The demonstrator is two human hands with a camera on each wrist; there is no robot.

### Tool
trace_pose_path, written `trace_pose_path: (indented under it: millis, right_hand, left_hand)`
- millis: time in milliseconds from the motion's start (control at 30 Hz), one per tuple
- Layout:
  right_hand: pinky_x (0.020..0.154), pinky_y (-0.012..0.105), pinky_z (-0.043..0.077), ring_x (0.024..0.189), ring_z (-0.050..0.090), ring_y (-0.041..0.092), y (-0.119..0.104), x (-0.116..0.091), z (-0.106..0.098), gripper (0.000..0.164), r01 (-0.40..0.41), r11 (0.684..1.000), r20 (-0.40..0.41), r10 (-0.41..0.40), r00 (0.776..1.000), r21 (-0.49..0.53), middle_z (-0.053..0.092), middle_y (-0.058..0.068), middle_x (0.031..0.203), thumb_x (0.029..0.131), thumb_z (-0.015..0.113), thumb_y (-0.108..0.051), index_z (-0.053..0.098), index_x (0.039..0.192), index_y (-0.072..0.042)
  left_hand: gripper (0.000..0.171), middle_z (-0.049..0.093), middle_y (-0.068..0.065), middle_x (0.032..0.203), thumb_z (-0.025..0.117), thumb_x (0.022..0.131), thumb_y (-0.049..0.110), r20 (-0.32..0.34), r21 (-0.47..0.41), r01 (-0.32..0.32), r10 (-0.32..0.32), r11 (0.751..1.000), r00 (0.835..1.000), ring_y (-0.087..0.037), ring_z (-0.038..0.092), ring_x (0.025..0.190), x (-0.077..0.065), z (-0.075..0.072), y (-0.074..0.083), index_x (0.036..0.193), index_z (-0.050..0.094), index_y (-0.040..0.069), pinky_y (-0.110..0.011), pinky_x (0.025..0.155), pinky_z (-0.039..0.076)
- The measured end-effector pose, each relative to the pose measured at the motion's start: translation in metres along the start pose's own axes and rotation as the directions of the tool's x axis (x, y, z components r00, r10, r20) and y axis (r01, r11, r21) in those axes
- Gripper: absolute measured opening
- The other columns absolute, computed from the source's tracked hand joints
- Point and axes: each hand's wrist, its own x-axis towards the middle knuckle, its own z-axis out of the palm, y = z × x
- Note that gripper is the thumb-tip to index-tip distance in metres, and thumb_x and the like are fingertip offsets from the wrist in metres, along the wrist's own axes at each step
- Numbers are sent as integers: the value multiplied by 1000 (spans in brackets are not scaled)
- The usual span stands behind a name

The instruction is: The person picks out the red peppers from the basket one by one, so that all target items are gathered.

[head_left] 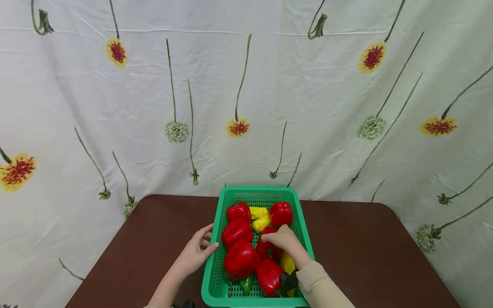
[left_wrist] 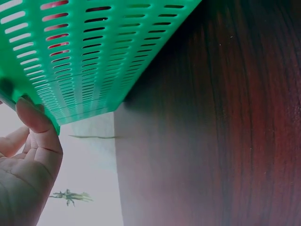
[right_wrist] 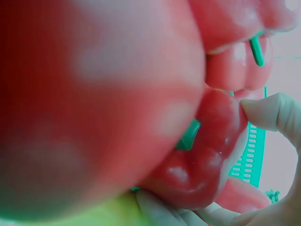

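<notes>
A green plastic basket [head_left: 211, 273] on the table holds red bell peppers [head_left: 241, 259] and yellow peppers [head_left: 262, 223]. My left hand [head_left: 196, 252] is at the basket's left rim, its thumb and relaxed fingers touching the edge; in the left wrist view a fingertip [left_wrist: 32, 113] meets the rim. My right hand [head_left: 285, 240] reaches inside over the right side and grips a red bell pepper [right_wrist: 218, 122]. In the right wrist view the thumb presses one side of this pepper and the fingers lie beneath it. Another large red pepper [right_wrist: 103, 94] fills the foreground there.
A green pepper [head_left: 247, 283] lies at the basket's near end, and a long yellow one [head_left: 287, 263] lies along its right wall. The dark brown table [head_left: 354, 256] extends to both sides. Behind it hangs a white flowered cloth [head_left: 262, 85].
</notes>
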Motion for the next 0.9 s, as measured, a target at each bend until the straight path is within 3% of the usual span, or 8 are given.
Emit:
trace_pose_path:
  millis: [100, 233, 333, 400, 467, 567, 733, 900]
  right_hand:
    - [51, 26, 31, 50, 33, 14, 3, 0, -5, 41, 19, 997, 19, -21, 1000, 80, 33, -3, 53, 74, 72, -22, 36, 56, -15]
    - [49, 23, 29, 46, 26, 11, 1, 0, -14, 47, 24, 986, 44, -32, 999, 167, 28, -5, 50, 77, 71, -21, 31, 53, -17]
    - [58, 27, 46, 61, 47, 13, -4, -6, -25, 27, 10, 979, 49, -21, 999, 205, 52, 4, 72, 81, 71, -23, 52, 76, -4]
    - [72, 34, 55, 80, 58, 20, -7, -10, -34, 40, 3, 973, 51, -15, 999, 232, 59, 15, 100, 83, 71, -24, 54, 105, 5]
    - [88, 42, 55, 101, 61, 28, -8, -15, -46, 63, 5, 966, 44, -17, 999, 260, 53, 23, 126, 85, 71, -25, 43, 131, 8]
    - [95, 48, 52, 110, 60, 34, -7, -20, -64, 68, 38, 951, 20, -46, 999, 307, 49, 27, 134, 87, 70, -26, 39, 137, 8]
    - [99, 45, 50, 119, 54, 35, 2, -28, -98, 67, 97, 919, -17, -98, 995, 383, 45, 25, 139, 93, 65, -24, 34, 144, 5]
    - [100, 41, 50, 126, 46, 37, 22, -29, -128, 73, 112, 931, -98, -83, 992, 347, 40, 24, 143, 94, 63, -25, 25, 149, 4]
  left_hand:
    - [62, 51, -18, 121, 65, 95, 12, -5, -10, -5, 5, 1000, 1000, -16, 56, 89, 1, 2, 0, 149, 37, -3, -26, 74, 49]
    - [62, 51, -19, 122, 65, 95, 11, -15, -22, -6, 6, 1000, 1000, -14, 56, 88, 0, 4, 0, 149, 37, -2, -26, 74, 49]
    - [61, 51, -19, 123, 64, 96, 11, -23, -32, 1, -1, 999, 1000, -14, 56, 88, -2, 4, 0, 149, 37, -2, -25, 74, 49]
    - [61, 51, -20, 124, 64, 96, 11, -27, -36, 5, -5, 999, 1000, -14, 56, 88, -2, 4, -1, 149, 37, -2, -26, 75, 49]
    - [61, 51, -20, 126, 64, 96, 11, -29, -37, 15, -16, 999, 999, -15, 55, 89, -3, 5, -1, 149, 37, -2, -26, 76, 49]
    - [61, 50, -21, 128, 64, 96, 12, -33, -24, 15, -16, 1000, 999, -16, 56, 92, -4, 5, -3, 149, 37, -1, -26, 77, 50]
    - [60, 52, -20, 127, 65, 96, 13, -55, -18, 10, -11, 1000, 998, -15, 58, 93, -4, 6, -4, 148, 39, 0, -26, 77, 50]
    - [58, 54, -19, 126, 66, 95, 13, -84, -25, 16, -18, 1000, 996, -13, 58, 91, -5, 8, -3, 147, 42, 0, -24, 75, 50]
